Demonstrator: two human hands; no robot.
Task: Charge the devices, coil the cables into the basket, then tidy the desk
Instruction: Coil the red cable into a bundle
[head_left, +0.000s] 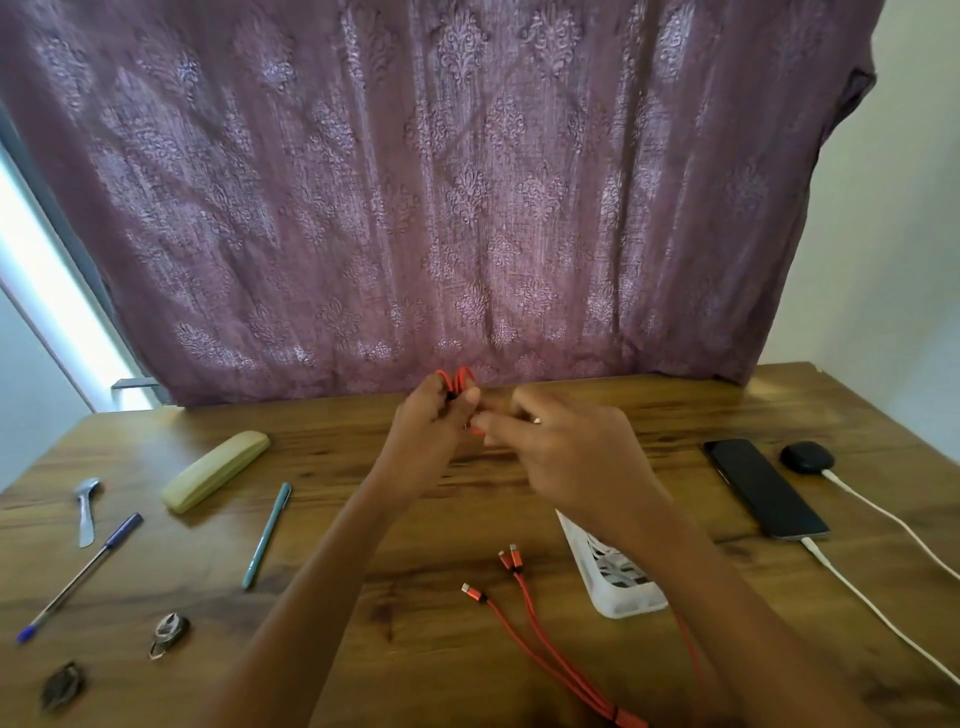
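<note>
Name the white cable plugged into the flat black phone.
The nearer white cable, plugged into the flat black phone's near end; the farther white cable feeds the rounded black case.

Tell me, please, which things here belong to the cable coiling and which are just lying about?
In use: red cable, left hand, right hand, white basket, phone, earbud case, white cables.
Lying about: glasses case, teal pen, blue pen, spoon.

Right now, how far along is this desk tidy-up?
Charging looks done: phone and earbud case are plugged into white cables. In hand: left hand and right hand are looping the red cable. Left: cable into the basket, then pens, glasses case.
</note>
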